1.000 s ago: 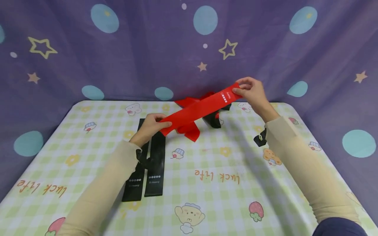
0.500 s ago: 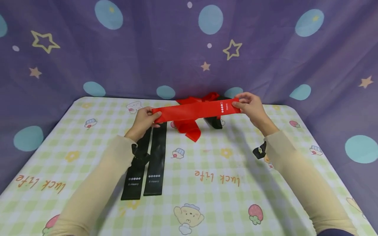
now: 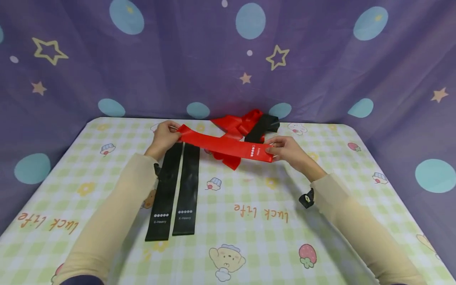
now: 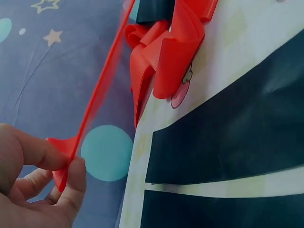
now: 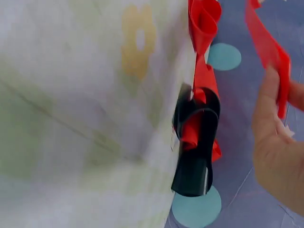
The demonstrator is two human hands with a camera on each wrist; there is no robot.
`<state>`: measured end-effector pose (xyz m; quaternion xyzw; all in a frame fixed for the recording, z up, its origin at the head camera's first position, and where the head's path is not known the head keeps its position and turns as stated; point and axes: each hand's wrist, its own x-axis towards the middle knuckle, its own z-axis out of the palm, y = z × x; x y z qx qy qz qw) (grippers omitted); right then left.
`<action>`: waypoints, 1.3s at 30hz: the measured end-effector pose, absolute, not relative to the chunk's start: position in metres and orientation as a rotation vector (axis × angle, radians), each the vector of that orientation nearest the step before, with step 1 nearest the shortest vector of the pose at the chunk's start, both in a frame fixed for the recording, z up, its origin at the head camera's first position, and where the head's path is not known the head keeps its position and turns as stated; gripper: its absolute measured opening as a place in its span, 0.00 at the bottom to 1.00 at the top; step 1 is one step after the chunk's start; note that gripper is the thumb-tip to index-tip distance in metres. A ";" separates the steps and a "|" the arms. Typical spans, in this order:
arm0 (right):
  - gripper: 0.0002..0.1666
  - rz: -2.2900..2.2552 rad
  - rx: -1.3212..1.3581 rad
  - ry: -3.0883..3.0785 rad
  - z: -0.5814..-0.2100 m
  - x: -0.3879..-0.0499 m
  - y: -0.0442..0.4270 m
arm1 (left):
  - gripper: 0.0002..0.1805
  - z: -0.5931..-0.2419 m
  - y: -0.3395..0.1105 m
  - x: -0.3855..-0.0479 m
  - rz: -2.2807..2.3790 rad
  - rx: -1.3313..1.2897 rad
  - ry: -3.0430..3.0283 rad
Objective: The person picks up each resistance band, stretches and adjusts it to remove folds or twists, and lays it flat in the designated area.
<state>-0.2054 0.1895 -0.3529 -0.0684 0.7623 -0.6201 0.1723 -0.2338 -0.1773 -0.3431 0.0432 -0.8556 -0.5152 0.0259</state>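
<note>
A red resistance band (image 3: 217, 145) marked "Heavy" spans between my two hands above the table. My left hand (image 3: 163, 138) pinches its left end between thumb and fingers, as the left wrist view also shows. Its other end is pinched by my right hand (image 3: 289, 152), near the printed label. Below my left hand, two black bands (image 3: 187, 190) marked "X-Heavy" lie flat side by side. Behind the held band sits a tangled heap of red bands (image 3: 231, 122) with a black band (image 3: 263, 127) looped among them.
A table with a green-and-white checked cover (image 3: 267, 245) fills the lower view. At its far edge a purple curtain (image 3: 171, 59) with stars and blue spots hangs. The heap lies close against that edge.
The red band has swung from sloping up at the right to sloping down at the right. My left hand has risen to the left; my right hand has come lower.
</note>
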 end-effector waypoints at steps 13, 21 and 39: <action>0.13 -1.505 -0.275 1.946 -0.369 -0.162 0.157 | 0.12 -0.351 -0.183 -0.243 -1.336 0.133 -2.663; 0.12 -1.428 -0.257 1.781 -0.383 -0.142 0.135 | 0.11 -0.361 -0.183 -0.249 -1.266 0.100 -2.666; 0.08 -1.274 -0.350 1.623 -0.373 -0.108 0.085 | 0.09 -0.379 -0.153 -0.261 -1.125 -0.060 -2.824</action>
